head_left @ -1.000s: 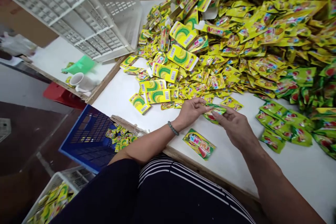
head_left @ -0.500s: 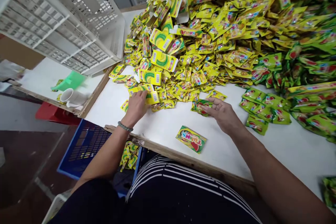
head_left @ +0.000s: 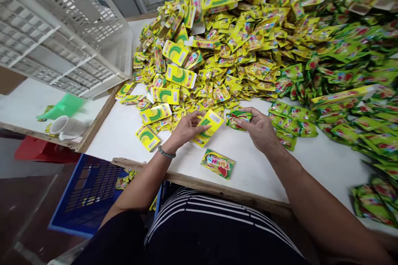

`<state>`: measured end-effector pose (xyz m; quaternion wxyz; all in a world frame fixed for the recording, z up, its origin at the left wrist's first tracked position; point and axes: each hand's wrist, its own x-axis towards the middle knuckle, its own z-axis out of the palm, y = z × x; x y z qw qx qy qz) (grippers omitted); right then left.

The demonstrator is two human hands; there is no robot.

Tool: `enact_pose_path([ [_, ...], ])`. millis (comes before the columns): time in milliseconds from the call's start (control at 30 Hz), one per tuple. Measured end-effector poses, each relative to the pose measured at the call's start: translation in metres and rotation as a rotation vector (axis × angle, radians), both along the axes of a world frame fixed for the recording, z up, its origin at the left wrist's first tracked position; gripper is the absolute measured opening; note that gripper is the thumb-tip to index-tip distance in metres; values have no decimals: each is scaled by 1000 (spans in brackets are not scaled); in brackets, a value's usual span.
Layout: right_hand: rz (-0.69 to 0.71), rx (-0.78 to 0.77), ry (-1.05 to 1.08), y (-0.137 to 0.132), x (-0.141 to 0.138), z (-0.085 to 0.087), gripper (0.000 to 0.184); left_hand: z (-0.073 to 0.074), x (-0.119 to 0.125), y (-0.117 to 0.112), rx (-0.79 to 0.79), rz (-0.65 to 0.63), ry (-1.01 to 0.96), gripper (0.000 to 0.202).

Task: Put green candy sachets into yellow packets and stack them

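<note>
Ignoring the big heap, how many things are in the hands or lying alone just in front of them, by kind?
Yellow carton, in left hand: 1
Green sachet bunch, in right hand: 1
Lone sachet on the table: 1
Total: 3

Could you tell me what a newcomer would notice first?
A huge heap of yellow and green sachets covers the far side of the table. In front of it, the left hand holds a yellow box and the right hand a green bundle. A white crate leans at left.
</note>
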<state>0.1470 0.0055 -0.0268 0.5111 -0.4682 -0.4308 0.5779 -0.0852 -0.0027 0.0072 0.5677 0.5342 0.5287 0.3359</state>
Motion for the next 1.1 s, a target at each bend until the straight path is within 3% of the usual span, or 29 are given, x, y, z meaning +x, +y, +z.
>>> enact_pose_path([
  [67,7,19,34,1,6,6,39,-4,13,6,-40,74,-169,69],
  [133,50,-4,67,2,10,10,37,-6,21,12,24,158,-280,77],
  [200,87,-53,82,2,13,10,39,-7,23,14,158,218,-314,76],
  [267,86,-75,61,3,14,7,43,-7,19,13,299,210,-252,61],
  [367,50,-45,-50,5,16,-3,43,-9,5,7,442,14,13,26],
  [433,57,-30,-125,7,19,-10,40,-10,-5,2,452,-75,210,23],
  [533,102,-31,-178,10,21,-20,41,-6,-12,-5,343,71,446,31],
  [633,95,-25,-185,12,20,-29,44,5,-1,-11,268,213,776,26],
  [767,74,-29,-224,13,17,-36,46,12,21,-16,233,56,1048,43],
  [867,44,-14,-245,13,15,-33,45,2,26,-12,157,-47,920,35],
  [1000,24,78,-163,14,13,-24,42,-12,21,0,69,-43,387,38],
  [1100,62,91,-232,15,14,-20,35,-13,22,5,13,-40,152,44],
])
